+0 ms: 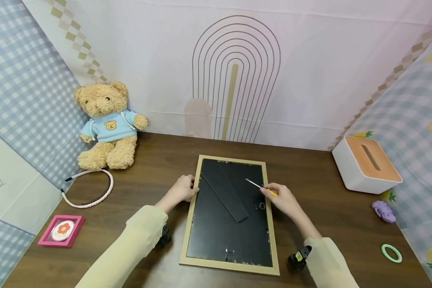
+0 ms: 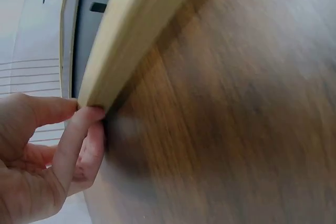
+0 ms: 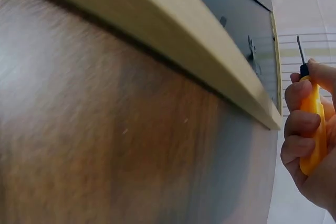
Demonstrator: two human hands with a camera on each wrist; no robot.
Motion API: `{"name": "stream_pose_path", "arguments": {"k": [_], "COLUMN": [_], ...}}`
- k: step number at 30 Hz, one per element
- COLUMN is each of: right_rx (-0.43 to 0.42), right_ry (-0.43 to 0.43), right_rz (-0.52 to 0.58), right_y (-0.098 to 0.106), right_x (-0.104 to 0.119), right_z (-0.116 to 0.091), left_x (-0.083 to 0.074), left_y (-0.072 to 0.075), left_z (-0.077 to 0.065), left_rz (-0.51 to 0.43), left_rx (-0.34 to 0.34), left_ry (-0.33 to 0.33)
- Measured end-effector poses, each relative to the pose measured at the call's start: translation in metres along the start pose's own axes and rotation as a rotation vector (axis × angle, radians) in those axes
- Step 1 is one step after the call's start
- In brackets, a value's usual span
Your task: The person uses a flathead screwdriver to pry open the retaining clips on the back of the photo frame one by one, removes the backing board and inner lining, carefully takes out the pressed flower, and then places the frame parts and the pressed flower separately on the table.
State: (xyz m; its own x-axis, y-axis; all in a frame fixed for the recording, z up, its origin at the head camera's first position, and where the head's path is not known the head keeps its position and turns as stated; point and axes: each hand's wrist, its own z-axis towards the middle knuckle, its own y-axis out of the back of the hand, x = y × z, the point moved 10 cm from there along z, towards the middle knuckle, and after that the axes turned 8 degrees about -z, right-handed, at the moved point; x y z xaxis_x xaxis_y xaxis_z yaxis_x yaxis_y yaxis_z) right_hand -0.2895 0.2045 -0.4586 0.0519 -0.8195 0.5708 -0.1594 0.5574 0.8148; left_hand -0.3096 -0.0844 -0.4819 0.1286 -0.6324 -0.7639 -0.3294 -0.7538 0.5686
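A picture frame (image 1: 185, 240) with a pale wooden border lies face down on the table, its black back panel (image 1: 216, 240) upward. A black stand leg (image 1: 225, 190) lies aslant across the panel. My left hand (image 1: 181, 189) pinches the frame's left border between thumb and fingers, as the left wrist view shows closely. In my right hand (image 1: 281, 199) is a screwdriver with a yellow handle (image 3: 313, 129). Its thin metal shaft (image 1: 253, 183) points up and left above the panel's right side; whether the tip touches anything, I cannot tell. Metal hangers (image 1: 261, 206) sit at the panel's right and bottom edges.
A teddy bear (image 1: 109, 128) sits at the back left, near a headband (image 1: 90, 204) and a pink box (image 1: 47, 237). On the right are a white tissue box (image 1: 356, 176), a purple bundle (image 1: 383, 211) and a green ring (image 1: 383, 251). Fabric walls enclose the table.
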Motion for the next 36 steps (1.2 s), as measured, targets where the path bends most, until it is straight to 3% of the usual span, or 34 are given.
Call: {"name": "stream_pose_path", "arguments": {"k": [5,11,20,22,24,27,30,32,34,36], "right_rx": [-0.038,-0.078,-0.090,-0.100,-0.105,-0.107,-0.106,-0.109,-0.107,-0.104], "right_ry": [-0.011,-0.022,-0.059,-0.065,-0.071,-0.078,-0.083,-0.083,-0.081,-0.082], "right_rz": [0.034,0.118,0.139,0.142,0.140,0.139,0.143,0.150,0.157,0.169], "right_y": [0.007,0.015,0.029,0.033,0.036,0.038,0.038,0.038,0.037,0.035], "right_x": [-0.008,-0.016,-0.033,-0.035,-0.037,-0.038,-0.039,-0.038,-0.037,-0.035], "right_z": [-0.004,-0.013,-0.031,-0.033,-0.035,-0.036,-0.036,-0.035,-0.035,-0.034], "left_x": [0.001,0.003,0.006,0.006,0.007,-0.001,-0.011,-0.015,-0.019,-0.021], "left_y": [0.001,0.005,0.000,-0.002,-0.001,0.007,0.014,0.014,0.010,0.007], "left_z": [0.000,-0.008,-0.027,-0.029,-0.028,-0.026,-0.027,-0.029,-0.030,-0.027], "left_rz": [-0.087,-0.057,-0.060,-0.083,-0.096,-0.038,0.213,0.370,0.514,0.579], "left_rx": [-0.017,-0.068,-0.112,-0.098,-0.070,0.006,0.113,0.187,0.235,0.247], "left_ry": [0.056,0.107,0.170,0.153,0.087,-0.171,-0.471,-0.628,-0.733,-0.789]}}
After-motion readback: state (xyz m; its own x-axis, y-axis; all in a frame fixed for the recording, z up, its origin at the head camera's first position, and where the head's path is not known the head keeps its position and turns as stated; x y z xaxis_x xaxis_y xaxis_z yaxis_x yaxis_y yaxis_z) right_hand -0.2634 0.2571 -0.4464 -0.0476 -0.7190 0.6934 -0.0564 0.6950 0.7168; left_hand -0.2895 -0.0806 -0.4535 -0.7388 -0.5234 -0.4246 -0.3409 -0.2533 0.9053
